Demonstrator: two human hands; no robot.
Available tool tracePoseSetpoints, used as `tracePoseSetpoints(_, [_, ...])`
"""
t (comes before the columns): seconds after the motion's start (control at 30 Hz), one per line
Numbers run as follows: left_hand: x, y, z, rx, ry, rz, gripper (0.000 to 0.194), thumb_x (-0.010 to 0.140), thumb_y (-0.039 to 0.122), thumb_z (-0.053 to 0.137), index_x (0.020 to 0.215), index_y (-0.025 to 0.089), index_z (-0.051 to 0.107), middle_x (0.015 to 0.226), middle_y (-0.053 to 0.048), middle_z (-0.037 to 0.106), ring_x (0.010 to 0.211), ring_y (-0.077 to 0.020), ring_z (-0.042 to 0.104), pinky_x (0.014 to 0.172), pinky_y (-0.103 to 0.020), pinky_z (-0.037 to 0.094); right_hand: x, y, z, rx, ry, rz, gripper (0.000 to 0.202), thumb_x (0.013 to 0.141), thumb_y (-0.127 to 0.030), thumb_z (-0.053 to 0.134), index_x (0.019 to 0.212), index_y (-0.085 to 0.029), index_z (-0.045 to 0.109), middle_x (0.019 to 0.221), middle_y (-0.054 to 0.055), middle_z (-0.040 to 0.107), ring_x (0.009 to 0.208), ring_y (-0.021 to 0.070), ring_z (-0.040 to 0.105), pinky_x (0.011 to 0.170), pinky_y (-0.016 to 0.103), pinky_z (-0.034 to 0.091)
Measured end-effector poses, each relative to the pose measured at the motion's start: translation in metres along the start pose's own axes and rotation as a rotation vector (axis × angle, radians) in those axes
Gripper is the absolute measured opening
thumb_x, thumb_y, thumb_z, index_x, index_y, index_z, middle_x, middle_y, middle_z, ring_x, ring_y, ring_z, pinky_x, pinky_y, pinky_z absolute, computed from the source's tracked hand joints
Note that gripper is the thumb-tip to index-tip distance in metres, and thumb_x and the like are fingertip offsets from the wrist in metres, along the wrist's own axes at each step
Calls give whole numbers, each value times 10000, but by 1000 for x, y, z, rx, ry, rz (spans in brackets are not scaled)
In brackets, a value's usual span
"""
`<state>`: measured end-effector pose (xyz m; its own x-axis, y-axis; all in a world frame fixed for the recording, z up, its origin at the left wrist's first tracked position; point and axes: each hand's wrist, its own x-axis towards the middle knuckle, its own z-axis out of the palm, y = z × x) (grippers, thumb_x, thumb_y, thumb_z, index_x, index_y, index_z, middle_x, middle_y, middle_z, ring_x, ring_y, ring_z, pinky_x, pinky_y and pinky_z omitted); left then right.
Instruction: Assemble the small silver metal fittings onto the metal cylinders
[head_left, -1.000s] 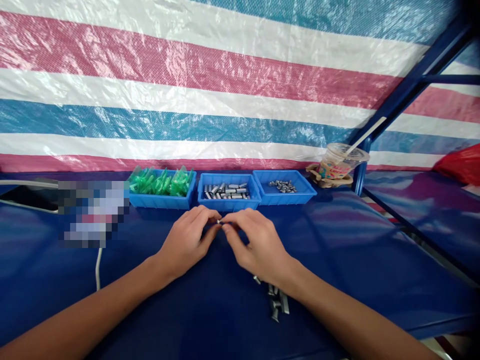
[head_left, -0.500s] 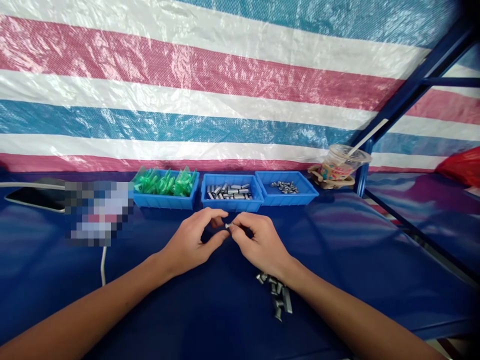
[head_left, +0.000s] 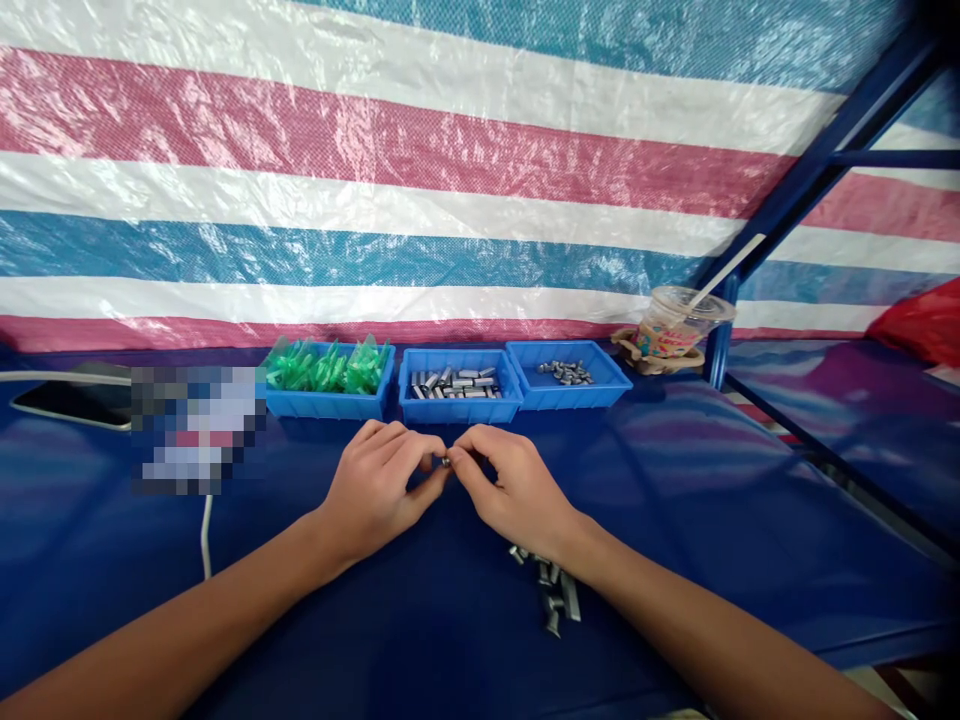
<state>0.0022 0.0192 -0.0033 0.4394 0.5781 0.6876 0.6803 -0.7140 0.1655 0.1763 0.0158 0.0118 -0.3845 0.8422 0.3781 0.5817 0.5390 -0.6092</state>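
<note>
My left hand [head_left: 382, 485] and my right hand [head_left: 517, 490] meet above the blue table [head_left: 420, 620], fingertips together. Between them is a small shiny metal piece [head_left: 446, 461], mostly covered by the fingers, so its kind is hard to make out. My right thumb and forefinger pinch it, and my left thumb and forefinger close on it from the other side. Under my right wrist lies a small pile of metal parts [head_left: 553, 603], some with flared heads like screws, partly hidden by the forearm.
Beyond the hands stand three blue bins: one with green plastic packets [head_left: 322, 368], one with metal cylinders [head_left: 457, 383], one with small metal parts [head_left: 566, 373]. At left are a phone [head_left: 75, 400] and a white cable [head_left: 206, 540]; at right, a plastic cup [head_left: 675, 325] with a straw.
My left thumb and forefinger have closed in on the small metal piece, where a gap stood before. Both hands have shifted slightly left in view.
</note>
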Motion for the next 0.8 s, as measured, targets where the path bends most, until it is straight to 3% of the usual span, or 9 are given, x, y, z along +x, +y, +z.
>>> tracePoseSetpoints(0.07, [-1, -1, 1, 0, -35, -58, 78, 843, 251, 552, 888, 190, 538, 711, 16, 630, 649, -132, 576, 637, -292, 387, 0, 2, 0, 16, 11, -32, 144, 887, -217, 452, 803, -185, 564, 749, 6, 605, 694, 123, 556, 631, 248, 411])
tracePoseSetpoints(0.2, [-1, -2, 3, 2, -191, -114, 343, 844, 345, 546, 1127, 167, 468, 885, -37, 643, 780, -180, 600, 712, -329, 425, 3, 6, -9, 1, 100, -128, 97, 883, -191, 462, 922, -193, 551, 826, 28, 601, 767, 139, 578, 682, 267, 455])
tracePoseSetpoints(0.37, [-2, 11, -3, -87, -417, 100, 213, 925, 294, 420, 1062, 191, 545, 964, -60, 630, 867, -185, 574, 777, -332, 406, 14, 19, -31, -101, 361, -172, 94, 863, -171, 477, 903, -209, 553, 831, 36, 608, 728, 148, 584, 670, 289, 487])
tracePoseSetpoints(0.5, [-4, 31, -9, -148, -571, 251, 327, 927, 305, 421, 1248, 272, 471, 995, -41, 603, 864, -187, 539, 777, -332, 394, 25, 43, -51, -249, 542, -113, 98, 848, -183, 503, 900, -207, 583, 796, 39, 610, 696, 162, 585, 678, 314, 498])
tracePoseSetpoints(0.67, [-4, 39, -9, -127, -648, 286, 367, 929, 323, 421, 1295, 312, 440, 1018, -42, 577, 868, -198, 509, 771, -339, 376, 32, 72, -59, -441, 484, -47, 201, 809, -218, 564, 994, -156, 612, 892, 106, 593, 865, 246, 570, 803, 411, 479])
tracePoseSetpoints(0.8, [-3, 36, -6, -139, -644, 247, 329, 929, 325, 426, 1244, 244, 475, 1033, -46, 580, 898, -196, 504, 787, -340, 368, 27, 61, -46, -378, 382, -81, 200, 836, -232, 541, 1015, -177, 610, 906, 95, 576, 877, 234, 554, 831, 407, 462])
